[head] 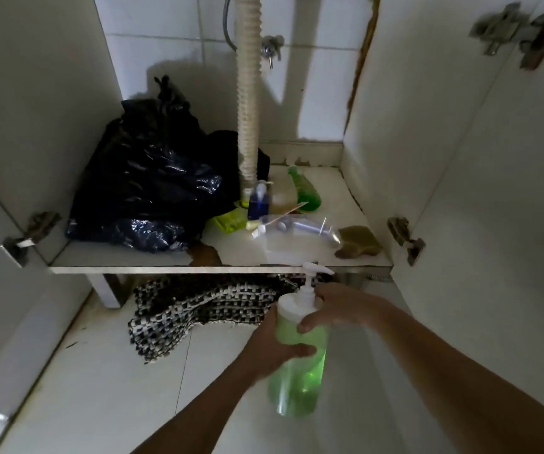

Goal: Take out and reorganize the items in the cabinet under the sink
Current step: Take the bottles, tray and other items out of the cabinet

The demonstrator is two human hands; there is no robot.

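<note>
In front of the cabinet: both hands hold the green soap pump bottle [298, 355] over the floor [100, 388], out of the cabinet.
Left hand [272, 342]: wrapped around the bottle's side.
Right hand [339, 308]: curled on the bottle's top, near the pump.
Slip: the bottle looks wet and smooth, so it could drop.
Squirt: a finger pressing the pump could spill soap.
On the cabinet shelf [166, 253]: black trash bag [146, 178], small blue pump bottle [258, 204], tipped green bottle [305, 190], sponge [359, 245].
Bump: reaching back in could knock those small bottles over.
</note>
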